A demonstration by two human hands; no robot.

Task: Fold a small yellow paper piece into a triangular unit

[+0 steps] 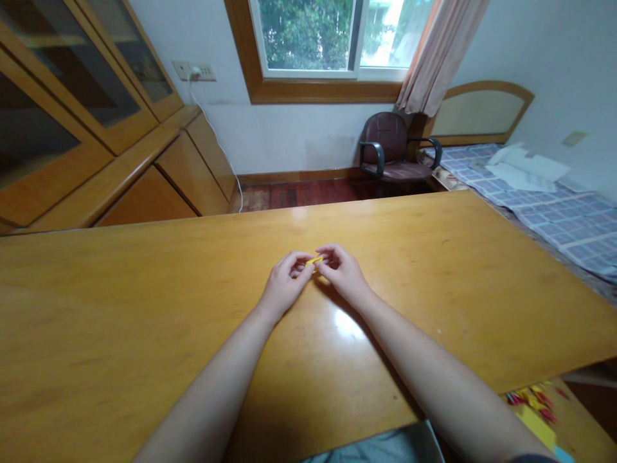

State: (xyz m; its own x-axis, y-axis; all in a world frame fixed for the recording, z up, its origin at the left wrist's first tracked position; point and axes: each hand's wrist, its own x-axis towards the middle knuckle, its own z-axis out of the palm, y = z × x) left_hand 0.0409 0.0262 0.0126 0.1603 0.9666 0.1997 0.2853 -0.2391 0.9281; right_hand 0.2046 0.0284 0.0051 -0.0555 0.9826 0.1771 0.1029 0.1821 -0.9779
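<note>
A small folded yellow piece, which looks like paper (314, 261), sits between my two hands, just above the middle of the wooden table (144, 334). My left hand (289, 278) pinches its left side between thumb and fingers. From the right, my right hand (343, 270) pinches the other side, thumb towards me. The fingertips of both hands nearly meet and cover much of the piece, so its full shape is hidden.
Below the table's right edge, several small yellow and red pieces (535, 399) lie on a lower surface beside yellow sheets (535, 426). A brown armchair (388, 145) stands past the far edge. Left is a wooden cabinet (144, 167); right, a bed (544, 206) with white papers.
</note>
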